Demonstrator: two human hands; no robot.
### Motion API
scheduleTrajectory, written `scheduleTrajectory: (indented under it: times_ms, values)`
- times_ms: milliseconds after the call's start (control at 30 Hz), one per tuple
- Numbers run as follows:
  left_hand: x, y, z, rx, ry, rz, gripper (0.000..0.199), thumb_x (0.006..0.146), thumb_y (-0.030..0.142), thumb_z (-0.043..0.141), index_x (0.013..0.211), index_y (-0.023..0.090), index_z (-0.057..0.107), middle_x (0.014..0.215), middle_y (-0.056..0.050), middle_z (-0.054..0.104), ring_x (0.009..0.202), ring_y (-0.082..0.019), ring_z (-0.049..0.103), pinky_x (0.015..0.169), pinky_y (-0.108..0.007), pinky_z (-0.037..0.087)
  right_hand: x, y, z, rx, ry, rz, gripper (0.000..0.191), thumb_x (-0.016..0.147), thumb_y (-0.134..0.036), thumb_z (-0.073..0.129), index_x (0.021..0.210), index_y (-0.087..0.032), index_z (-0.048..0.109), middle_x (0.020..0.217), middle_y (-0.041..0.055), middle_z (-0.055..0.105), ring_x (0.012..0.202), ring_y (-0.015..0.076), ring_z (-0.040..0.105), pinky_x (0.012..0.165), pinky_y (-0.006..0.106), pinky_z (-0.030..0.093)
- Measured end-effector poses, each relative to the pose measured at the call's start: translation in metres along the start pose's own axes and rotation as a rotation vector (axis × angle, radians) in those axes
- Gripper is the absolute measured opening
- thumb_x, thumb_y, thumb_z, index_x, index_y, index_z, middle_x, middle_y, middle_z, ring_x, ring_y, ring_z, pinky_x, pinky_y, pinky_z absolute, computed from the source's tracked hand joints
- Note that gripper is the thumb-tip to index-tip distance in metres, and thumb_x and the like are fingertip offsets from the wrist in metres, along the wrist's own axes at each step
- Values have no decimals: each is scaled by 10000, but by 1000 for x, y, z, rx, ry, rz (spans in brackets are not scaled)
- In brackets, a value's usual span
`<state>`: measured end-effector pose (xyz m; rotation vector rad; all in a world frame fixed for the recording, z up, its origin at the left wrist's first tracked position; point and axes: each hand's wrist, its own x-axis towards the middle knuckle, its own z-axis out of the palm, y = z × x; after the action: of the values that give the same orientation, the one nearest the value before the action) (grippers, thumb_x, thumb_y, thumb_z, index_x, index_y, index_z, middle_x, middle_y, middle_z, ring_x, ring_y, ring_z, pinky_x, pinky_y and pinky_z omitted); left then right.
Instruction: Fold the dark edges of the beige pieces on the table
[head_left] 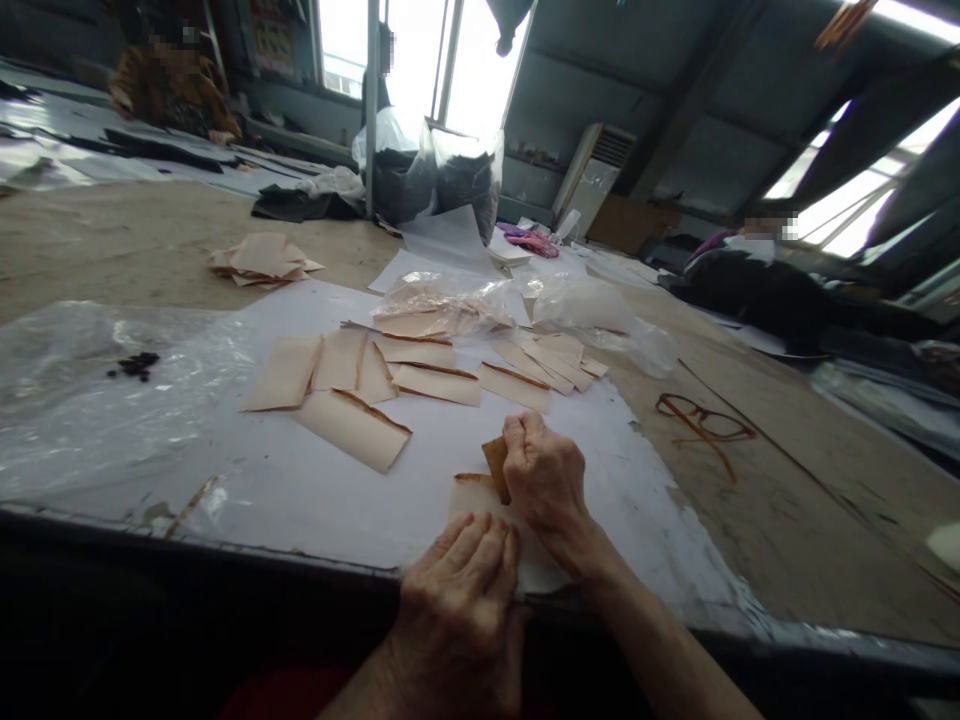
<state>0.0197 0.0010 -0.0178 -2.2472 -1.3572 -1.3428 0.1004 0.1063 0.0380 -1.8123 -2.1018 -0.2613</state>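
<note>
Head view, right hand, brown scraper perhaps — partly hidden

Bright windows glare behind a pale post. A white air conditioner stands by the grey wall. A ceiling light glows overhead.

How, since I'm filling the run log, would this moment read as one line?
left hand: on beige card | right hand: holding flat brown piece | ahead: brown-edged cards on white sheet | right: glasses
</note>
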Motion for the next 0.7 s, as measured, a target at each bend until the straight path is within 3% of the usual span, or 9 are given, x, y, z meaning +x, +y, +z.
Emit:
scheduleTrajectory:
  times_ms: [67, 300, 533, 700]
  values:
    - [-1, 0, 0, -11, 11, -21, 428, 656, 197, 494, 1058, 65, 558, 1023, -107, 598, 1005, -230, 521, 904, -341, 433, -5, -6, 5, -47, -28, -39, 284, 878, -267, 302, 777, -143, 537, 672, 52, 618, 578, 131, 570, 490, 229, 270]
    - [-1, 1, 1, -3, 10, -22, 431, 659, 190, 490, 1064, 57, 555, 1041, -110, 594, 1024, -226, 512, 915, -332, 425, 14, -24, 22, -108, -77, 87, 272, 860, -246, 310, 789, -132, 547, 627, 86, 614, 572, 173, 596, 492, 239, 324]
    - [-1, -1, 0, 32, 6, 17, 423, 661, 201, 495, 1052, 53, 561, 1027, -105, 602, 1009, -233, 521, 903, -339, 435, 20, -10, 13, 85, 20, 265, 317, 884, -255, 285, 825, -126, 569, 696, 91, 633, 633, 163, 584, 520, 233, 306]
    - [-1, -2, 1, -17, 25, 13, 401, 656, 186, 495, 1028, 54, 570, 1005, -120, 600, 993, -240, 523, 899, -350, 430, -1, -13, 5, 63, -20, -15, 275, 880, -268, 314, 789, -157, 549, 655, 36, 616, 577, 130, 560, 493, 232, 263]
